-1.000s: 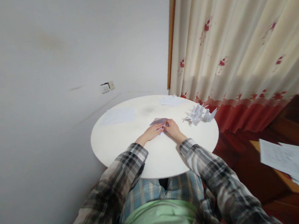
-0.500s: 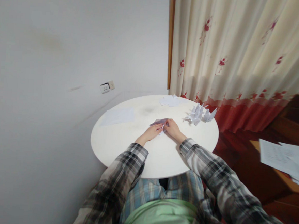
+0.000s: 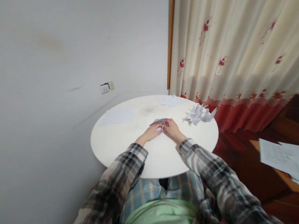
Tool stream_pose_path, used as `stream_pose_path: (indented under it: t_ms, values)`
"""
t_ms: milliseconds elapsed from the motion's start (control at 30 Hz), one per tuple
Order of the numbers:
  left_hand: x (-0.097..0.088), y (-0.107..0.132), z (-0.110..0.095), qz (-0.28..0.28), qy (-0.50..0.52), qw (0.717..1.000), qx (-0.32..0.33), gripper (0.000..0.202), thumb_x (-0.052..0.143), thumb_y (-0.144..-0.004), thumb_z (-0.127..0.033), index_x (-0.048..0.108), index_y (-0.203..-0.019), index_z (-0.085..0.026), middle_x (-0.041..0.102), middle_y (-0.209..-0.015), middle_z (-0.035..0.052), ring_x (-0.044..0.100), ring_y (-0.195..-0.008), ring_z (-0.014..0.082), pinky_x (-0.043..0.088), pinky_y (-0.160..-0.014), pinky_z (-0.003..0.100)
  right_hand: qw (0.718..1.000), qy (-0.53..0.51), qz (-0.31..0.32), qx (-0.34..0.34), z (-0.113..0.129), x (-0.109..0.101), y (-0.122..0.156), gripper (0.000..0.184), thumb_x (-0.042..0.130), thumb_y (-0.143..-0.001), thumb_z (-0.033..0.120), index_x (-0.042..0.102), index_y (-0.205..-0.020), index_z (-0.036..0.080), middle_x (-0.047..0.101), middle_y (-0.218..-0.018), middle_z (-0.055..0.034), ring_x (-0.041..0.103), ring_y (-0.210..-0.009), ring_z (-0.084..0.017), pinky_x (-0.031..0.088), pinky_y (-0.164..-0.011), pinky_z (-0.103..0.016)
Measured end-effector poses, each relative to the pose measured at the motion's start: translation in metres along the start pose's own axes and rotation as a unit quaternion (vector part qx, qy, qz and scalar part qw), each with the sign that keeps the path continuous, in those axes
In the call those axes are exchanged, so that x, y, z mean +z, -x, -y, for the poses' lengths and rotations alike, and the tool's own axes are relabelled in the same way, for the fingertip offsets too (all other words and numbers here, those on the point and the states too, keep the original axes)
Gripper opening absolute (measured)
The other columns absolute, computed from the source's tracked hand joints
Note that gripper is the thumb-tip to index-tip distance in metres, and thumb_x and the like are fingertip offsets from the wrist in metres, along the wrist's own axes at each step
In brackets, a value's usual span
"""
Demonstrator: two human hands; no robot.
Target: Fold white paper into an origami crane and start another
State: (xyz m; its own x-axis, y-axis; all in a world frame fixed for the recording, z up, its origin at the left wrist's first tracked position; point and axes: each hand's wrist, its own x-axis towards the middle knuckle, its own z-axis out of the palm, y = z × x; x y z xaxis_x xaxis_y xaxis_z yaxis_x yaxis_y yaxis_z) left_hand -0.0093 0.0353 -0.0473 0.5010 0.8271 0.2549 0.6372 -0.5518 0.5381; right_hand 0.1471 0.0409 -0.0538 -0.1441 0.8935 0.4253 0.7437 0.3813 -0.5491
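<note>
A small folded piece of paper (image 3: 160, 121), greyish in shadow, lies near the middle of the round white table, with both hands on it. My left hand (image 3: 152, 132) rests at its near left side, thumb and fingers closed on the near edge. From the right, my right hand (image 3: 172, 128) pinches the paper close to the left fingertips. The fingers hide much of the folds. Beyond my right hand stands a cluster of white folded paper cranes (image 3: 196, 114), with pointed tips sticking up.
Flat white sheets (image 3: 118, 116) lie at the table's left, and paper scraps (image 3: 170, 100) at its far edge. The round white table (image 3: 126, 148) stands near a wall with a socket (image 3: 104, 88). A patterned curtain (image 3: 227, 62) hangs behind; printed papers (image 3: 284, 159) lie on furniture at right.
My left thumb and fingers have drawn slightly apart, showing more white paper between them. The right fingers have shifted a little on the paper. Everything else stays in place.
</note>
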Motion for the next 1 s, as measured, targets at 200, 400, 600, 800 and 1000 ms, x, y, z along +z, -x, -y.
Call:
stream_pose_path:
  t_ms: [200, 400, 600, 800, 1000]
  values:
    - [-0.002, 0.003, -0.001, -0.017, -0.006, 0.999, -0.026, 0.022, 0.050, -0.077, -0.035, 0.056, -0.092, -0.020, 0.062, -0.099, 0.0021, 0.056, -0.092, 0.0177, 0.042, -0.087, 0.031, 1.000, 0.015, -0.010, 0.011, 0.003, -0.002, 0.001, 0.016, 0.048, -0.073, 0.016, 0.061, -0.081, 0.014, 0.057, -0.092, -0.0075, 0.050, -0.088, -0.015, 0.036, -0.077, -0.023]
    - [0.000, 0.000, 0.003, -0.007, -0.014, 1.000, -0.022, 0.024, 0.043, -0.080, -0.039, 0.056, -0.079, -0.019, 0.061, -0.079, 0.0012, 0.056, -0.076, 0.0154, 0.044, -0.076, 0.028, 0.999, 0.034, -0.008, 0.011, 0.004, -0.003, 0.002, 0.018, 0.045, -0.077, 0.018, 0.062, -0.079, 0.014, 0.058, -0.091, -0.0074, 0.051, -0.086, -0.014, 0.036, -0.076, -0.022]
    - [0.000, 0.000, 0.004, -0.011, 0.020, 1.000, 0.012, 0.025, 0.043, -0.080, -0.039, 0.056, -0.076, -0.018, 0.062, -0.100, 0.0047, 0.055, -0.091, 0.0168, 0.041, -0.086, 0.029, 0.997, 0.032, -0.042, 0.047, 0.010, -0.009, 0.005, 0.021, 0.042, -0.080, 0.018, 0.062, -0.084, 0.014, 0.057, -0.093, -0.0081, 0.051, -0.084, -0.015, 0.036, -0.075, -0.023]
    - [0.000, 0.000, 0.002, -0.019, 0.037, 0.999, 0.014, 0.025, 0.047, -0.079, -0.039, 0.057, -0.073, -0.017, 0.060, -0.109, 0.0060, 0.053, -0.101, 0.0192, 0.039, -0.091, 0.031, 0.998, 0.015, -0.041, 0.045, 0.009, -0.010, 0.004, 0.020, 0.043, -0.078, 0.015, 0.061, -0.087, 0.015, 0.055, -0.094, -0.0073, 0.049, -0.087, -0.016, 0.036, -0.077, -0.024]
    - [0.001, -0.001, 0.003, -0.020, 0.051, 0.998, 0.035, 0.024, 0.051, -0.077, -0.039, 0.055, -0.069, -0.017, 0.062, -0.092, 0.0046, 0.054, -0.091, 0.0178, 0.041, -0.084, 0.030, 1.000, -0.003, -0.009, -0.004, 0.002, -0.003, 0.000, 0.024, 0.041, -0.077, 0.011, 0.060, -0.090, 0.014, 0.054, -0.093, -0.0066, 0.048, -0.086, -0.015, 0.037, -0.079, -0.025]
